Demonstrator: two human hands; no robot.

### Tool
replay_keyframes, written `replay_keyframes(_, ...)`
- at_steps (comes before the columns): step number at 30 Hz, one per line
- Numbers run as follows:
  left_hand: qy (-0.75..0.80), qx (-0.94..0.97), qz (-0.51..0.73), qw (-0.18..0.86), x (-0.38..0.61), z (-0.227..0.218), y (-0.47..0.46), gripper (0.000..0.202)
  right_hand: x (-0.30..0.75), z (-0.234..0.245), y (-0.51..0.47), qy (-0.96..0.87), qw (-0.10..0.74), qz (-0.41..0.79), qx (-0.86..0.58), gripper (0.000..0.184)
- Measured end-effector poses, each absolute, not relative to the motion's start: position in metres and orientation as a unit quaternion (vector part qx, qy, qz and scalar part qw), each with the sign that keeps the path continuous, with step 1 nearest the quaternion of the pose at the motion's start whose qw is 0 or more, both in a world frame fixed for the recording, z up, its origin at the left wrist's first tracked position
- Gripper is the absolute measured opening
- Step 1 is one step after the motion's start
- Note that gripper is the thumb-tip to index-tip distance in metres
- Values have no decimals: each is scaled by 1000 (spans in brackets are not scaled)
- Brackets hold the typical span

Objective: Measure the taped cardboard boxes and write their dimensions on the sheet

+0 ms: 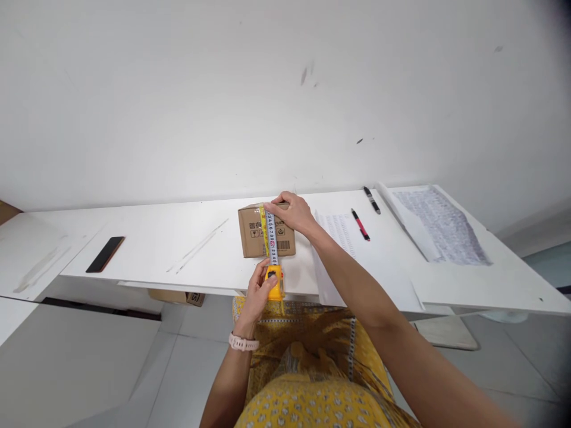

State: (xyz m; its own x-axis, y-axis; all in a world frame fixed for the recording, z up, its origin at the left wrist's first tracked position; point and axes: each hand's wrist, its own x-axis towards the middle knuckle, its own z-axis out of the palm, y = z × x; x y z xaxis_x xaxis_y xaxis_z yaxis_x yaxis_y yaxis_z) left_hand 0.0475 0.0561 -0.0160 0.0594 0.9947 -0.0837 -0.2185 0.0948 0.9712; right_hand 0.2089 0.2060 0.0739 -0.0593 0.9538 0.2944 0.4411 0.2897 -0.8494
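cardboard box [254, 242], oblong: right hand [296, 213] clasps its far edge, left hand [257, 292] grips rounded yellow tape measure [277, 288].

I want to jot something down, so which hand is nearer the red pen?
Right. The right hand, at the box, is left of the red pen; the left hand, holding the tape measure, is farther left.

A pale pink wristband [243, 342] there, right behind the left hand [257, 297], dotted with holes; beside it, a yellow garment [312, 392], all pale specks and patterned stripes!
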Motion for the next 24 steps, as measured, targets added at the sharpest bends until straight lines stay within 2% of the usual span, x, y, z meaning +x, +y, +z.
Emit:
replay_keyframes(9, 441, 420, 528, 592, 50, -18, 57, 44, 207, 69, 205, -665, 461, 274, -520, 45)
replay_keyframes(13, 420, 376, 502, 656, 38, -6, 39, 50, 208, 64, 200, -674, 497, 244, -489, 41)
replay_keyframes(16, 404, 356, 500, 679, 22, 4, 15, 55, 205, 50, 185, -701, 533, 187, -435, 37)
replay_keyframes(21, 431, 383, 497, 648, 5, 15, -16, 61, 189, 10, 141, -721, 570, 107, -379, 27)
replay_keyframes(24, 450, 420, 465, 637, 5, 19, -21, 62, 193, 5, 118, -699, 573, 166, -394, 31)
